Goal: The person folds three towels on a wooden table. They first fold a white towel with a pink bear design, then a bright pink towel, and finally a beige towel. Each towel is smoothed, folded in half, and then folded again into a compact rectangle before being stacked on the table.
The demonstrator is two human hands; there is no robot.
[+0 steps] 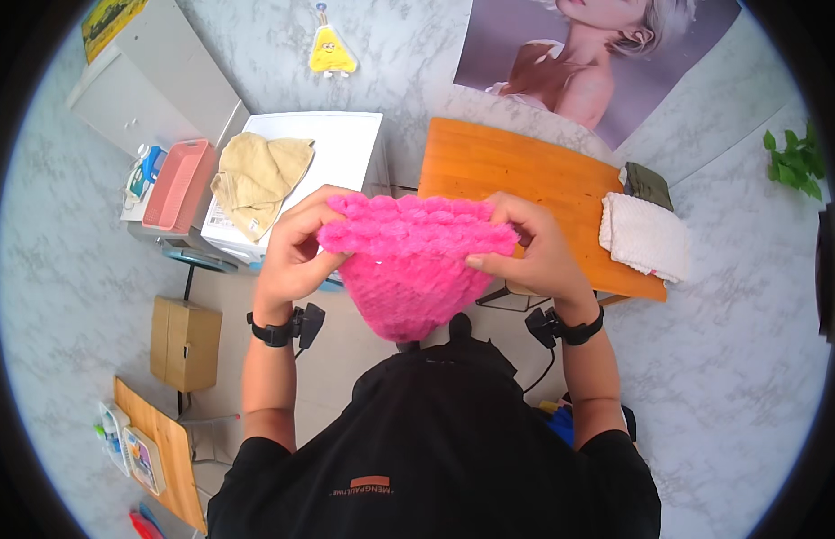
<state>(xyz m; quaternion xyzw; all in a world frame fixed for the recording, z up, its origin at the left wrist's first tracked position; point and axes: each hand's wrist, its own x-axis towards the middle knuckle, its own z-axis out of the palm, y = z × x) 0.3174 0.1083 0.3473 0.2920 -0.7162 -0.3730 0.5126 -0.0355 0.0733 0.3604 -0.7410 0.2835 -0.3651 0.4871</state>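
A fluffy pink knitted hat (417,269) hangs between my two hands, its thick folded brim uppermost and its rounded crown hanging down. My left hand (303,246) grips the brim at its left end, thumb below and fingers behind. At the opposite end my right hand (535,242) pinches the brim, the thumb lying across its front. The hat is held in the air above the floor, in front of my body. What lies inside or behind it is hidden.
A beige towel (262,175) lies on a white appliance (330,135), beside a pink plastic basket (178,188). A wooden table (498,162) at the right bears a folded white towel (643,236) and a dark green cloth (647,187). A cardboard box (185,343) stands at left.
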